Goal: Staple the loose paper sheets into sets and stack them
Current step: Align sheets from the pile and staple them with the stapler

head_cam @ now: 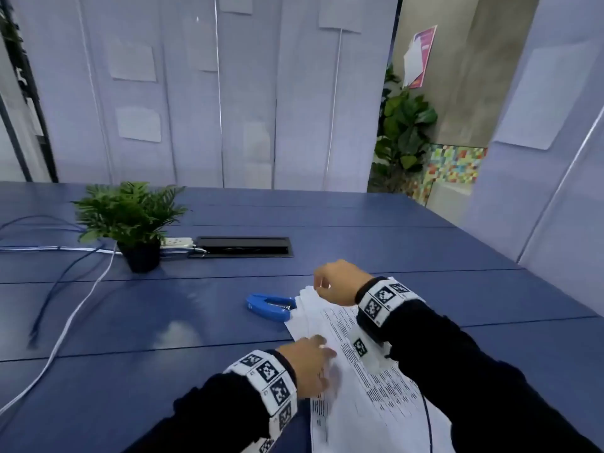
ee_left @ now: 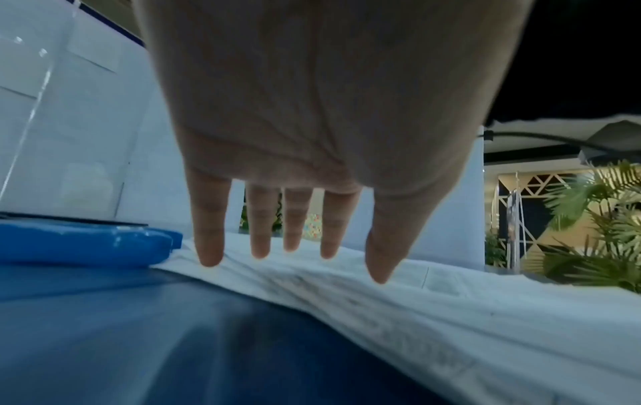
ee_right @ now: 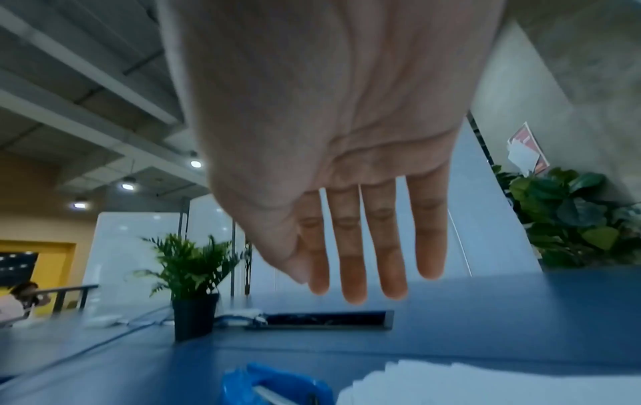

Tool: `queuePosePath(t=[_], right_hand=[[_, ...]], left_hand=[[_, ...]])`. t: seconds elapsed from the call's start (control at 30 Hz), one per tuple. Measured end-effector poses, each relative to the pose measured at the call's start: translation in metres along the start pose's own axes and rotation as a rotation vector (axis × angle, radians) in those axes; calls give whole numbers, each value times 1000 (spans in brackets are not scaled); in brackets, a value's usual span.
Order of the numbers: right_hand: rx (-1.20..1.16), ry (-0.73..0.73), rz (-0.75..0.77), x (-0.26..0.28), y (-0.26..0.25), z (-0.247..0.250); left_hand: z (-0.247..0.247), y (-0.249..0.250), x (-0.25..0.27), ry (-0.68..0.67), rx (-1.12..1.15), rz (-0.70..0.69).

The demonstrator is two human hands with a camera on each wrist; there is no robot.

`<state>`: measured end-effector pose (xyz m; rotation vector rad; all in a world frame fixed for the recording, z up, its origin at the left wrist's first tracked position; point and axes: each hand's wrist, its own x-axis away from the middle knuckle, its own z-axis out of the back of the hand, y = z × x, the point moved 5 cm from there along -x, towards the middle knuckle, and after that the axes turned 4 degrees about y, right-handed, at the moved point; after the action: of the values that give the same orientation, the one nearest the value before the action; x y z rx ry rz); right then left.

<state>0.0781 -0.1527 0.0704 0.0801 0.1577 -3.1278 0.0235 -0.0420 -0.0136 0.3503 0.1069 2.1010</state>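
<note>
Blue is the colour of almost everything here: the wide surface (head_cam: 392, 250) and also the stapler (head_cam: 268, 306) that lies on it. Far at the left, loose cables (head_cam: 62, 289) run over the surface, and just beside them stands a small potted plant (head_cam: 130, 220), in front of a white power strip (head_cam: 176, 241) and a black cable hatch (head_cam: 243, 246). These things are well apart from the work, so I think they do not disturb it.

The stapler lies on its side, with its mouth turned to the right and touching the far left corner of the paper sheets (head_cam: 356, 364). I suppose it waits there because that corner is where the staple must go. The sheets are fanned out a little at this end, not yet squared, so to my eye the person is making the set even before stapling.

The left hand (head_cam: 309, 367) is low over the near left edge of the sheets. In the left wrist view its fingers (ee_left: 208, 219) are straight and a little spread, the tips at the paper; its grip is wide and holds nothing, it seems only to keep the sheets flat. The right hand (head_cam: 336, 282) hovers over the far corner, near the stapler, with the wrist bent downward. From above its fingers look bent to the paper, but the right wrist view shows the fingers (ee_right: 350, 246) straight and close together above the surface, holding nothing. Whether they touch the corner, I cannot tell.
</note>
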Motion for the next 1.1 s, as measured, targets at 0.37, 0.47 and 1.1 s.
queuePosePath(t=[0.37, 0.47, 1.1], right_hand=[[-9, -211, 96, -72, -17, -89], [-41, -210, 144, -81, -18, -92], [-421, 80, -72, -37, 56, -12]], left_hand=[[-16, -15, -23, -111, -89, -133], [-12, -14, -25, -133, -146, -170], [-4, -16, -16, -182, -190, -368]])
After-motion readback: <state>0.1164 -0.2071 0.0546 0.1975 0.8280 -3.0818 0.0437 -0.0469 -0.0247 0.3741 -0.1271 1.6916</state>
